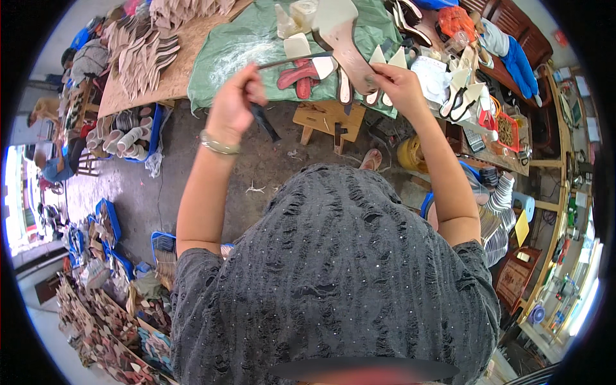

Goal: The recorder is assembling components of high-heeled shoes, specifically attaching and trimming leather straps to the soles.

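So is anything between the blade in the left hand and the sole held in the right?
Nothing visible. The left hand holds the blade, whose tip already reaches the sole gripped by the right hand.

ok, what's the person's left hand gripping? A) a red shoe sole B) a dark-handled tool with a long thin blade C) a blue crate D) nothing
B: the left hand is closed around a dark-handled tool whose thin blade reaches across to the tan sole piece held by the right hand.
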Motion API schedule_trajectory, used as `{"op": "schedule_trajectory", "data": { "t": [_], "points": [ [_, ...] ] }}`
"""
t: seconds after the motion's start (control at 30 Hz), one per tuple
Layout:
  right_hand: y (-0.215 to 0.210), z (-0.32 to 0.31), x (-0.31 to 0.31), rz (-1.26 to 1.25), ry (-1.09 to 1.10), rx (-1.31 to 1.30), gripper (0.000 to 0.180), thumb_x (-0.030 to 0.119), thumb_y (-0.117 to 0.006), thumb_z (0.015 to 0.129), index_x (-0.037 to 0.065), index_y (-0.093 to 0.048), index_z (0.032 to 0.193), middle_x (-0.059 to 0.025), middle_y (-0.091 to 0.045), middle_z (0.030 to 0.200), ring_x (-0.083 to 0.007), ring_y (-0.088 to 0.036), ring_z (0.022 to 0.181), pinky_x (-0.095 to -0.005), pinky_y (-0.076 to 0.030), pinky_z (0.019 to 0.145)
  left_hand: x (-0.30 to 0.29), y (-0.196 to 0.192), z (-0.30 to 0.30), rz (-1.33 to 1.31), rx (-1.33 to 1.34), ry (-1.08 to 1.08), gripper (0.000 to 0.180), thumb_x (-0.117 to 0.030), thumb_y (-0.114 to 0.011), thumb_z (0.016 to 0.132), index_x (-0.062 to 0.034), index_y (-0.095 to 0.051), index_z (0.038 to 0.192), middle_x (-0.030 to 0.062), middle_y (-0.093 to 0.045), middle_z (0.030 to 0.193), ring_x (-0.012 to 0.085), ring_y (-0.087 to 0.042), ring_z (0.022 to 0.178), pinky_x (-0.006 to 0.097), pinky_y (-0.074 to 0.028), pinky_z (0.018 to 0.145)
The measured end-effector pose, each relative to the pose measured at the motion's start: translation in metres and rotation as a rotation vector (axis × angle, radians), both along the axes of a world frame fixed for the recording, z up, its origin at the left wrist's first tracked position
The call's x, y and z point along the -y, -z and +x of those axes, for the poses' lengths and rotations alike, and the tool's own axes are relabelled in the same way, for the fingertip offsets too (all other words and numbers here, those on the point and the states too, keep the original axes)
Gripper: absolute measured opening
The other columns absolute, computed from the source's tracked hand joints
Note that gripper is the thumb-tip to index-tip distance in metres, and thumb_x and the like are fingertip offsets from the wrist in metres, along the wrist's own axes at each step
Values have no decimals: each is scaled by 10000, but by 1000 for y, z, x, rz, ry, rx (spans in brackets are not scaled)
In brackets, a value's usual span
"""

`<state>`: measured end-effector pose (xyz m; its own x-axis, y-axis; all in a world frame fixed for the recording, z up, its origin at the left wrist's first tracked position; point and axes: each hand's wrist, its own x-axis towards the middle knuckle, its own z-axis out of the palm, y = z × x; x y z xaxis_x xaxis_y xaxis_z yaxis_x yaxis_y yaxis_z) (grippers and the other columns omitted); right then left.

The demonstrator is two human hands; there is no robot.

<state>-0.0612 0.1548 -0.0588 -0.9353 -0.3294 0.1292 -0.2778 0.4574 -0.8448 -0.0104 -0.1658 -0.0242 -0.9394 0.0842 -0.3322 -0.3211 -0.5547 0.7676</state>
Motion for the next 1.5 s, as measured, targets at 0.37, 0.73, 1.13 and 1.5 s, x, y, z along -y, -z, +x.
{"op": "schedule_trajectory", "data": {
  "t": [0.37,0.73,1.13,1.5],
  "points": [
    [48,32,-92,270,95,-135,257,140,-608,831,41,-648,1064,-145,-674,901,-213,-657,795,-282,-497,724,116,1,-94,80,-272,-236,139,-102,-579,855,-77,-510,738,-7,-445,580,108,-420,501,251,-406,536],
    [160,105,-166,-59,454,517,277,164,-551,894,17,-619,1119,-46,-672,842,-119,-609,730,-268,-470,662,99,114,-55,-566,198,-59,157,-167,-570,879,-91,-518,752,-22,-448,602,77,-370,470,239,-361,468],
    [176,82,-264,-609,1030,197,344,72,-500,917,38,-544,1257,-1,-627,948,-53,-542,706,-194,-456,605,-85,160,-14,-407,210,456,181,-156,-605,889,-16,-620,1004,-16,-584,766,68,-520,652,208,-438,619],
    [196,-16,-384,-335,1224,326,333,102,-552,862,86,-615,1188,-5,-629,811,-72,-544,592,-201,-454,504,-196,137,-56,-413,207,692,189,-135,-588,895,-40,-582,1058,-45,-534,758,43,-466,604,186,-408,568]
  ]
}}
